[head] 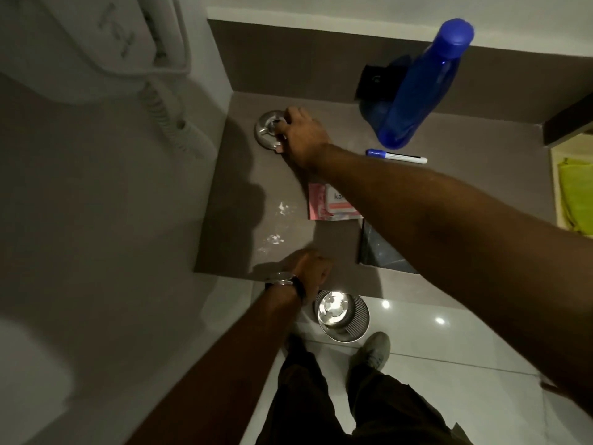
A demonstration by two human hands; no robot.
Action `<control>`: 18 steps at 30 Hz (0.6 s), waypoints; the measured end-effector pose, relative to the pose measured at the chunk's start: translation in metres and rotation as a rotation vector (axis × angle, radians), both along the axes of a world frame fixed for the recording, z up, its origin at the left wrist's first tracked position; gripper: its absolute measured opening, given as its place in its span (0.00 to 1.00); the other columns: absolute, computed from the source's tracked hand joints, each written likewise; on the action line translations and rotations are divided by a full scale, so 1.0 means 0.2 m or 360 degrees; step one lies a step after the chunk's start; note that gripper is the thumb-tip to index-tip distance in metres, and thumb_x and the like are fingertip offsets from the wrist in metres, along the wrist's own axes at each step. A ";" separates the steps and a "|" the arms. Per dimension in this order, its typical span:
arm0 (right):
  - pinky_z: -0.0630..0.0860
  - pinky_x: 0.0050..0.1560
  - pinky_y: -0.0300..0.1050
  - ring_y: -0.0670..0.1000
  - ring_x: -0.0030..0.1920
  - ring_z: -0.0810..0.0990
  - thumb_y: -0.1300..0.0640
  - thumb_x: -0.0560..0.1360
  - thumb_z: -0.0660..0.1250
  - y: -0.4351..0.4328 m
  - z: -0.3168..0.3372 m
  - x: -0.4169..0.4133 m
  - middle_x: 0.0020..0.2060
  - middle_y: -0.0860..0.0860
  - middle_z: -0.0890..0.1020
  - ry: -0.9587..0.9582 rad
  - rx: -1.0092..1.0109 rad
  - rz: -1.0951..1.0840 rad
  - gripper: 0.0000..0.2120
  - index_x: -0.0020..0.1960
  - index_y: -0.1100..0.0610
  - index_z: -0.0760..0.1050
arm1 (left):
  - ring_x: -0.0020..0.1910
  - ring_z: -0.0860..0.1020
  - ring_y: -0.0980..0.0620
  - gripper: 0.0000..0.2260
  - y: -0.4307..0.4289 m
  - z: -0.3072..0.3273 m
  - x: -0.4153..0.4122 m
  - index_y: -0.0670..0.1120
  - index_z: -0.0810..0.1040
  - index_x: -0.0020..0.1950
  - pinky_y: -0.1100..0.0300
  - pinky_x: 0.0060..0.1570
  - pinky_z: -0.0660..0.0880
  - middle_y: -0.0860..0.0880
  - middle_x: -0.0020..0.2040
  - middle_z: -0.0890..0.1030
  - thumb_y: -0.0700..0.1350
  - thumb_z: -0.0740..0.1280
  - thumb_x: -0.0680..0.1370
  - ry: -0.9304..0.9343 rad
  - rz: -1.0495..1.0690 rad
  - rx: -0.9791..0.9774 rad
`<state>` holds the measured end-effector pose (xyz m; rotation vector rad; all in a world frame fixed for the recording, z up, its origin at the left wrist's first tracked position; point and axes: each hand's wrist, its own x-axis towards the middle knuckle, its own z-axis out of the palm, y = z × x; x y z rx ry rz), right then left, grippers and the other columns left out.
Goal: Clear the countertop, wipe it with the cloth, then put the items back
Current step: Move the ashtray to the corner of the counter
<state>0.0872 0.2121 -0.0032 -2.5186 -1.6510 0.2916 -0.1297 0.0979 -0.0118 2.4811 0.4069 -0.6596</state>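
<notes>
1. The table still carries everything, so clearing has hardly begun, as I judge it. White smears sit near its front edge, just beyond the left hand, whose grip I cannot tell; it rests at the table's front edge.
2. The blue bottle stands upright at the back, close to the right arm's path. Drawing that arm back carelessly could topple it.
3. The pink packet lies under the forearm and could get dragged off the edge.
4. The marker lies loose near the bottle; a nudge might roll it.
5. The steel ashtray sits in the back left corner. The right hand has its fingers pinching the rim; smooth metal could slip and clatter.
6. The cloth is not clearly identifiable.
</notes>
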 end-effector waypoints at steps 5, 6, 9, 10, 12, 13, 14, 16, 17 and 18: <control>0.72 0.74 0.60 0.61 0.75 0.69 0.47 0.83 0.68 0.13 -0.04 -0.02 0.74 0.58 0.70 -0.0010 0.0014 -0.0002 0.26 0.79 0.48 0.72 | 0.51 0.76 0.43 0.05 0.01 -0.03 -0.02 0.45 0.76 0.41 0.55 0.45 0.66 0.44 0.50 0.76 0.35 0.65 0.73 0.0014 0.0093 -0.0166; 0.72 0.74 0.60 0.61 0.75 0.69 0.47 0.83 0.68 0.15 -0.04 -0.02 0.74 0.58 0.70 0.0003 0.0015 0.0005 0.26 0.80 0.48 0.71 | 0.51 0.76 0.43 0.07 0.01 -0.04 -0.01 0.46 0.74 0.39 0.54 0.46 0.67 0.43 0.49 0.75 0.35 0.65 0.74 0.0015 0.0122 -0.0194; 0.73 0.75 0.60 0.61 0.76 0.70 0.48 0.83 0.68 0.21 -0.05 -0.03 0.75 0.59 0.69 0.0068 0.0009 0.0003 0.27 0.81 0.49 0.70 | 0.48 0.74 0.44 0.10 0.02 -0.05 0.00 0.47 0.71 0.38 0.53 0.46 0.67 0.42 0.50 0.76 0.33 0.66 0.72 0.0014 0.0071 -0.0176; 0.73 0.75 0.60 0.62 0.76 0.70 0.49 0.83 0.69 0.21 -0.05 -0.03 0.76 0.59 0.69 0.0101 0.0005 -0.0017 0.28 0.82 0.50 0.69 | 0.48 0.74 0.44 0.10 0.02 -0.05 0.00 0.48 0.71 0.39 0.53 0.46 0.67 0.42 0.51 0.77 0.33 0.66 0.71 -0.0003 0.0059 -0.0161; 0.74 0.75 0.59 0.62 0.76 0.71 0.48 0.82 0.71 0.18 -0.04 -0.05 0.79 0.60 0.67 0.0196 0.0041 -0.0123 0.32 0.83 0.52 0.66 | 0.48 0.74 0.44 0.10 0.02 -0.06 0.00 0.47 0.72 0.39 0.55 0.44 0.66 0.42 0.51 0.77 0.33 0.66 0.72 -0.0001 0.0023 -0.0150; 0.74 0.75 0.59 0.62 0.76 0.72 0.47 0.81 0.72 0.13 -0.03 -0.08 0.79 0.60 0.67 0.0245 0.0090 -0.0198 0.34 0.83 0.53 0.65 | 0.47 0.74 0.45 0.09 0.03 -0.06 0.00 0.47 0.73 0.40 0.56 0.43 0.65 0.42 0.50 0.77 0.32 0.65 0.72 0.0005 -0.0006 -0.0134; 0.75 0.75 0.58 0.61 0.75 0.73 0.45 0.80 0.73 0.07 -0.02 -0.10 0.78 0.60 0.68 0.0275 0.0160 -0.0257 0.35 0.82 0.54 0.66 | 0.46 0.73 0.45 0.09 0.02 -0.05 0.01 0.46 0.74 0.41 0.57 0.41 0.64 0.42 0.49 0.77 0.32 0.65 0.73 0.0029 -0.0073 -0.0084; 0.74 0.74 0.58 0.60 0.74 0.73 0.41 0.80 0.71 -0.12 -0.02 -0.17 0.76 0.58 0.71 0.0286 0.0274 -0.0306 0.34 0.80 0.54 0.67 | 0.42 0.72 0.43 0.10 0.00 -0.04 0.02 0.46 0.73 0.39 0.59 0.37 0.65 0.43 0.41 0.74 0.32 0.63 0.75 0.0054 -0.0170 0.0026; 0.73 0.75 0.58 0.59 0.74 0.73 0.38 0.80 0.69 -0.24 -0.03 -0.19 0.76 0.57 0.71 0.0291 0.0289 -0.0328 0.34 0.80 0.53 0.68 | 0.40 0.71 0.44 0.10 0.00 -0.04 0.02 0.47 0.71 0.38 0.59 0.35 0.65 0.44 0.38 0.71 0.33 0.64 0.75 -0.0018 -0.0114 0.0080; 0.72 0.75 0.58 0.58 0.74 0.72 0.35 0.80 0.67 -0.36 -0.04 -0.22 0.76 0.56 0.71 0.0299 0.0284 -0.0346 0.35 0.80 0.52 0.67 | 0.39 0.71 0.44 0.11 0.01 -0.05 0.02 0.49 0.70 0.37 0.61 0.36 0.67 0.46 0.38 0.70 0.35 0.65 0.74 -0.0043 -0.0061 0.0088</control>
